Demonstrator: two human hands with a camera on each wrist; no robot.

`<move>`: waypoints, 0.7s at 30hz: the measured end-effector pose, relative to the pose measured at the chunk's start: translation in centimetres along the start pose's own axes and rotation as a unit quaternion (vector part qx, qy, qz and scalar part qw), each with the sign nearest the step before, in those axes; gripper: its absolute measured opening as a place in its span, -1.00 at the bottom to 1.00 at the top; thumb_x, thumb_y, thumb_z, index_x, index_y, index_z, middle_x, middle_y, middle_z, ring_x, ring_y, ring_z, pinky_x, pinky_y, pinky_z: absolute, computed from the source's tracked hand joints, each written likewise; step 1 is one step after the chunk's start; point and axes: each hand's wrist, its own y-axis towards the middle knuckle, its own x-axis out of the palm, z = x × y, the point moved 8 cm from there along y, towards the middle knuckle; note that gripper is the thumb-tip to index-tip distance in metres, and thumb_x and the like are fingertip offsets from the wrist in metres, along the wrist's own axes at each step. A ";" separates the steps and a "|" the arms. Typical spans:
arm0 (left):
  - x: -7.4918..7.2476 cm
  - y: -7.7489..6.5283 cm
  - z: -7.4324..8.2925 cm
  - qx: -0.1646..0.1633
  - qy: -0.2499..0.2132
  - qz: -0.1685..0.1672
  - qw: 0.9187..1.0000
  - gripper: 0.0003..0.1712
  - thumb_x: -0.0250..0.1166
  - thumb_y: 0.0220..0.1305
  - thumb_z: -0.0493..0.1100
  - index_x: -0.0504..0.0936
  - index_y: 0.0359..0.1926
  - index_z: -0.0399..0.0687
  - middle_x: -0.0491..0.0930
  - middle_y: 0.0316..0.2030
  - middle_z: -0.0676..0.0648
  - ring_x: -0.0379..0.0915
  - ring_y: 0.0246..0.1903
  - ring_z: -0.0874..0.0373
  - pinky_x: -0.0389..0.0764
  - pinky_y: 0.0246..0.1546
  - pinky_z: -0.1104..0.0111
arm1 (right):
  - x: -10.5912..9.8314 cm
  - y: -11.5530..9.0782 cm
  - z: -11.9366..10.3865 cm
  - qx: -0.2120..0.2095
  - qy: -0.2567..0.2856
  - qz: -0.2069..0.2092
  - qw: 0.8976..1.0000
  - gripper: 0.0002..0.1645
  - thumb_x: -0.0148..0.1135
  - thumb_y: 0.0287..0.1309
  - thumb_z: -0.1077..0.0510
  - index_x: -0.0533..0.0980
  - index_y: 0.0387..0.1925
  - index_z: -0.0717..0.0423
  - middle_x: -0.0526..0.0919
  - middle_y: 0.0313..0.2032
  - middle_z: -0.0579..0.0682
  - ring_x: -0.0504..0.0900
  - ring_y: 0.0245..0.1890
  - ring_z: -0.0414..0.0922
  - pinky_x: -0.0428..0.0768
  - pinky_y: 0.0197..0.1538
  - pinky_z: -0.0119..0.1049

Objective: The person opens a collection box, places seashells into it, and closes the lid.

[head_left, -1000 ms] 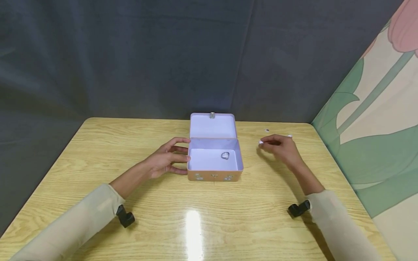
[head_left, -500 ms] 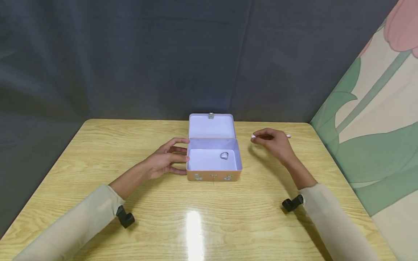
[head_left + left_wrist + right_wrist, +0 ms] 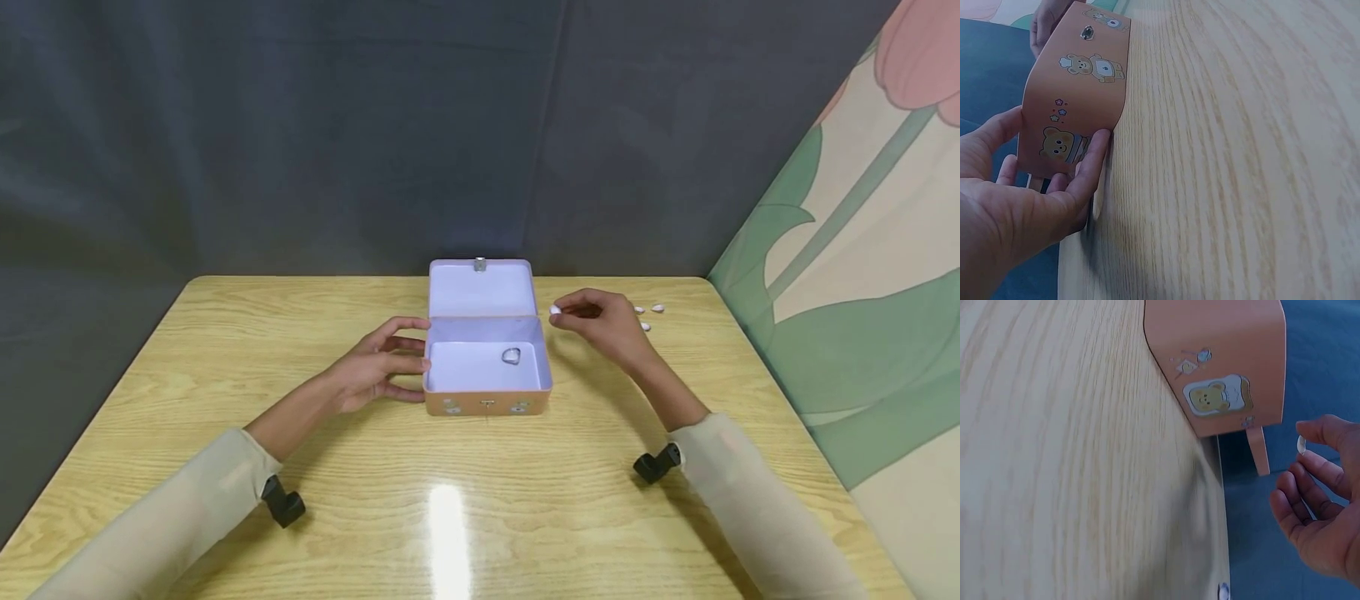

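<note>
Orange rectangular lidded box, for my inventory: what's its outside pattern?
Cartoon bears and small stars on the box; clearest in the left wrist view.

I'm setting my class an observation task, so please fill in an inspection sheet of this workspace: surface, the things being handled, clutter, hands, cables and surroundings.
Surface: wood-grain table, with a bright glare streak towards the front.
Job's things: orange box with its lid open; one grey-and-white item inside, right of centre; three loose white pieces on the table to the right.
Clutter: nothing seen.
Left hand: touches the box's left side.
Right hand: pinches a small white piece just right of the box.
Cables: nothing seen.
Surroundings: dark curtain behind; floral backdrop at right.
</note>
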 end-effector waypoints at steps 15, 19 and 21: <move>0.1 -0.1 0.2 -0.001 0.004 -0.006 1.000 -0.14 0.35 0.60 -0.35 0.18 0.73 0.07 0.24 0.54 -0.33 0.62 0.25 -0.19 0.94 0.07 -0.02 | 2.9 0.5 -2.9 -0.019 0.006 -0.015 1.000 -0.65 0.63 0.37 0.08 0.82 0.10 0.14 0.89 0.00 0.18 0.79 -0.11 -0.11 0.74 -0.08 -0.52; 0.1 -0.1 0.2 -0.001 0.002 -0.006 1.000 -0.14 0.35 0.60 -0.35 0.18 0.73 0.06 0.23 0.55 -0.33 0.63 0.23 -0.18 0.94 0.07 -0.01 | 3.5 0.7 -3.4 -0.020 0.001 -0.013 1.000 -0.66 0.63 0.37 0.09 0.82 0.08 0.14 0.88 0.00 0.16 0.77 -0.11 -0.09 0.71 -0.12 -0.52; 0.1 -0.1 0.2 -0.003 0.000 -0.005 1.000 -0.14 0.35 0.59 -0.36 0.18 0.73 0.07 0.24 0.54 -0.32 0.63 0.23 -0.17 0.94 0.06 -0.01 | 3.8 0.7 -3.6 -0.020 -0.003 -0.011 1.000 -0.67 0.63 0.37 0.10 0.82 0.08 0.14 0.88 0.00 0.15 0.76 -0.10 -0.06 0.70 -0.14 -0.50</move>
